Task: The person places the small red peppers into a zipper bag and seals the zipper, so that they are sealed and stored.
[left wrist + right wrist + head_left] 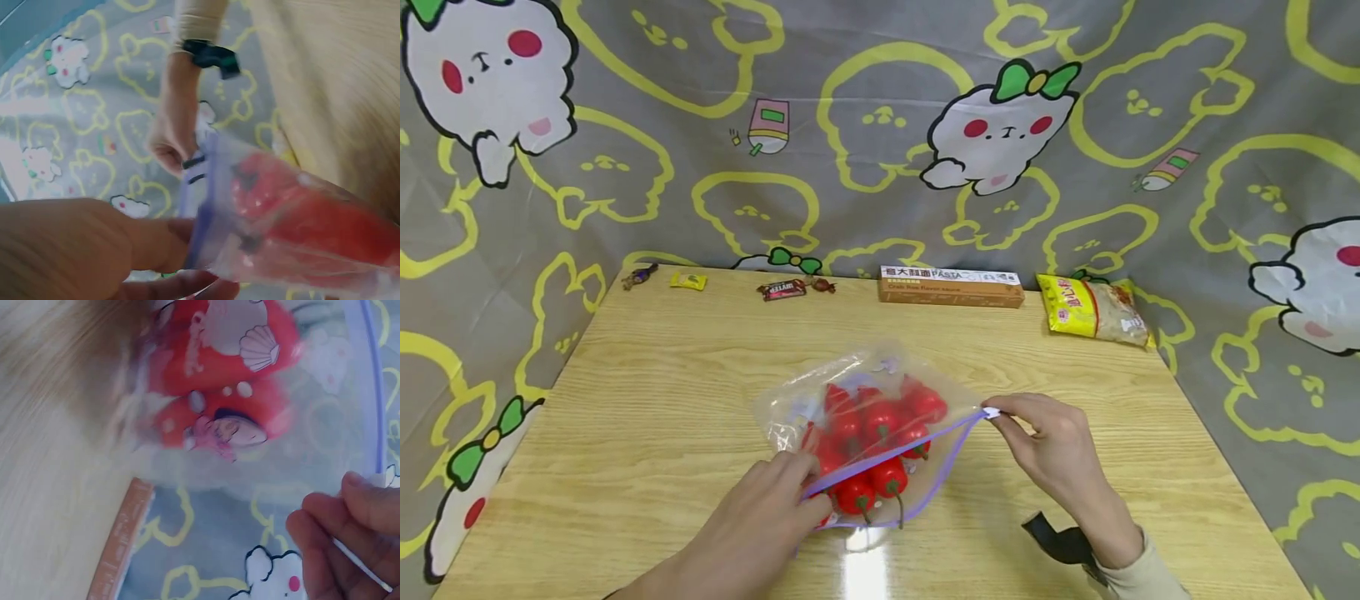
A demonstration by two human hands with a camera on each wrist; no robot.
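Observation:
A clear zip bag with purple closure strips lies over the table, holding several red peppers with green stems. Its mouth gapes toward the front, and one stem pokes past the lower strip. My left hand grips the mouth's left end, fingers over the upper strip; the left wrist view shows its thumb and fingers around the purple edge. At the opposite corner, my right hand pinches the white zip slider between thumb and forefinger. Shell prints mark the film in the right wrist view.
Along the table's back edge stand a brown pasta box and a yellow food packet. Several wrapped candies lie at the back left. A grey patterned cloth encloses the wooden table. A black strap hangs from the right wrist.

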